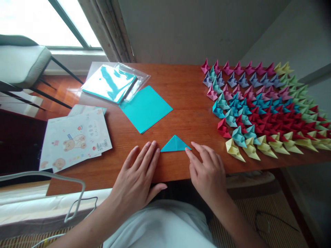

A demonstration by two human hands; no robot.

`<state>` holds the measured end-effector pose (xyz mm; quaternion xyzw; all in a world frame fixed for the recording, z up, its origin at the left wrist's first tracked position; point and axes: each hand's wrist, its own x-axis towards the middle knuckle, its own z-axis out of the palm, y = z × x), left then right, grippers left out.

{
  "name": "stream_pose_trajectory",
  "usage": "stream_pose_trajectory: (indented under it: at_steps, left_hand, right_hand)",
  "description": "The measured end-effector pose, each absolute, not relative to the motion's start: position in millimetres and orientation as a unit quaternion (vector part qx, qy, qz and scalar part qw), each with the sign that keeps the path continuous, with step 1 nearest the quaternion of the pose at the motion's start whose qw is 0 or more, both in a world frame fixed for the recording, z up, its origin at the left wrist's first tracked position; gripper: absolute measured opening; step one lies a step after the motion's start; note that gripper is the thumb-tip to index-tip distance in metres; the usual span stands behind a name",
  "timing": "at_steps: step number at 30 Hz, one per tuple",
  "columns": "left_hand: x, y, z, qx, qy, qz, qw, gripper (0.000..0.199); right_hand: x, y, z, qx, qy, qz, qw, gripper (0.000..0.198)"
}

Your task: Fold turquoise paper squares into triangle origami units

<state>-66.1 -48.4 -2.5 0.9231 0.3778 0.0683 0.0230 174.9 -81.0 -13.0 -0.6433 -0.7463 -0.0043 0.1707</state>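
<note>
A small turquoise sheet of origami paper (175,144), folded into a triangle with its point facing away from me, lies flat near the table's front edge. My left hand (139,172) rests on the wood just left of the triangle, fingers stretched out and holding nothing. At the right corner of the paper, my right hand (207,167) touches it with the index fingertip, its other fingers loosely bent and apart. Beyond the triangle lie square turquoise sheets (147,108), partly under a clear plastic packet of paper (111,82).
Rows of folded paper figures (263,117) in several colours cover the table's right side. Printed bear covers (77,137) lie at the left. The wooden table's (178,168) front edge runs close to my body. A chair (23,62) stands by the window.
</note>
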Motion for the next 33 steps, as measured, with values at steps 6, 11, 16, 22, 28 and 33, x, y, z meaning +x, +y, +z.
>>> stream_pose_trajectory:
  at_steps: [6, 11, 16, 22, 28, 33]
  left_hand:
    - [-59.2, -44.7, -2.9, 0.892, 0.427, 0.135, 0.06, 0.068]
    - [-42.1, -31.2, -4.5, 0.869, 0.452, 0.181, 0.093, 0.053]
    - [-28.3, -17.2, -7.5, 0.858, 0.459, 0.203, 0.107, 0.049]
    - [-17.8, -8.6, -8.6, 0.844, 0.459, 0.236, 0.147, 0.044]
    - [-17.6, -10.3, -4.9, 0.775, 0.466, 0.308, 0.294, 0.04]
    - [-16.6, -10.2, 1.1, 0.643, 0.431, 0.336, 0.536, 0.032]
  right_hand:
    - [180.6, -62.0, -13.1, -0.63, -0.731, 0.064, 0.256, 0.022]
    - [180.1, -46.8, -16.9, -0.637, -0.701, 0.075, 0.312, 0.03]
    - [171.9, -40.0, -20.8, -0.65, -0.693, 0.082, 0.302, 0.015]
    - [167.9, -38.8, -11.5, -0.624, -0.671, 0.171, 0.363, 0.008]
    - [169.8, -47.4, -8.5, -0.627, -0.58, 0.287, 0.434, 0.009]
    - [170.4, -50.3, -2.8, -0.62, -0.543, 0.338, 0.455, 0.022]
